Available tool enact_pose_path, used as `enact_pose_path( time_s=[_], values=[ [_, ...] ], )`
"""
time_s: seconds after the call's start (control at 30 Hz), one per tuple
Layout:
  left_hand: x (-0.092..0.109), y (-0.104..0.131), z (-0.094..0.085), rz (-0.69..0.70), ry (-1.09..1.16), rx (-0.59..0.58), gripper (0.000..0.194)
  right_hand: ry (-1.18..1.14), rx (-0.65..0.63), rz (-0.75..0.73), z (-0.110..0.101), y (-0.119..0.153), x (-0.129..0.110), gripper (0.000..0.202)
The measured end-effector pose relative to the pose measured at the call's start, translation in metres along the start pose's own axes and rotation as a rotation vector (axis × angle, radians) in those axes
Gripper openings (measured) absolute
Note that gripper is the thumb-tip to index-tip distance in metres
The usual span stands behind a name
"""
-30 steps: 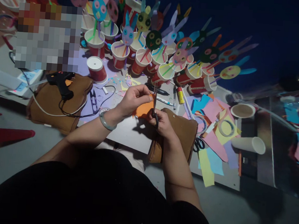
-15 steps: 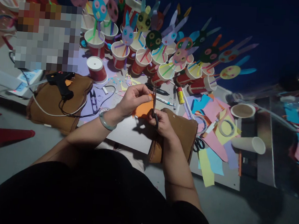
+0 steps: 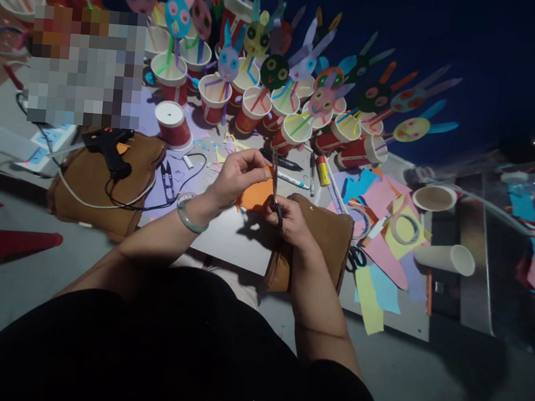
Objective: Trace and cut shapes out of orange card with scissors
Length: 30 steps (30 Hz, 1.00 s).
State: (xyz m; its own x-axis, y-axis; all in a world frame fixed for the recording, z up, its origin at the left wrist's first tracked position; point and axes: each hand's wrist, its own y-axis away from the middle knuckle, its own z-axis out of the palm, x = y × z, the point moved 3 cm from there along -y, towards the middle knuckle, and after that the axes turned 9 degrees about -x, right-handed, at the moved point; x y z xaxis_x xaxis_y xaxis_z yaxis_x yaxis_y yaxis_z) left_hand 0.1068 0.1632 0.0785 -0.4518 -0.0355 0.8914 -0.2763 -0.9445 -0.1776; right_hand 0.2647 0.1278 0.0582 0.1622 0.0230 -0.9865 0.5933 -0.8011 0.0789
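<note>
A piece of orange paper (image 3: 254, 198) is held above a white sheet (image 3: 231, 242), at the front part of the table (image 3: 406, 319), between the two hands. Its colour is bright and plain, its lower edge looks roughly curved, and a small jagged point is seen at the lower left corner; the upper part is covered by fingers, so the full outline cannot be told. The paper is pinched by the closed thumb and fingers of the left hand (image 3: 238, 176). By the right hand (image 3: 292, 220), black-handled scissors (image 3: 275, 192) are gripped with curled fingers, and their blades are pointed away from the body, at the right edge of the paper. Dark shadows are cast on the sheet. Beside it, a brown cushion (image 3: 323, 229) is partly covered by the right forearm.
</note>
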Motion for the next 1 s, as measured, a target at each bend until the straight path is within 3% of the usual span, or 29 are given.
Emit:
enact_pose_path(
  time_s=[1.0],
  values=[
    [-0.0027,0.0007,-0.0024,0.006,0.011,-0.011,0.015,0.002,-0.016,0.009,0.0013,0.0006,-0.0009,0.054]
  ],
)
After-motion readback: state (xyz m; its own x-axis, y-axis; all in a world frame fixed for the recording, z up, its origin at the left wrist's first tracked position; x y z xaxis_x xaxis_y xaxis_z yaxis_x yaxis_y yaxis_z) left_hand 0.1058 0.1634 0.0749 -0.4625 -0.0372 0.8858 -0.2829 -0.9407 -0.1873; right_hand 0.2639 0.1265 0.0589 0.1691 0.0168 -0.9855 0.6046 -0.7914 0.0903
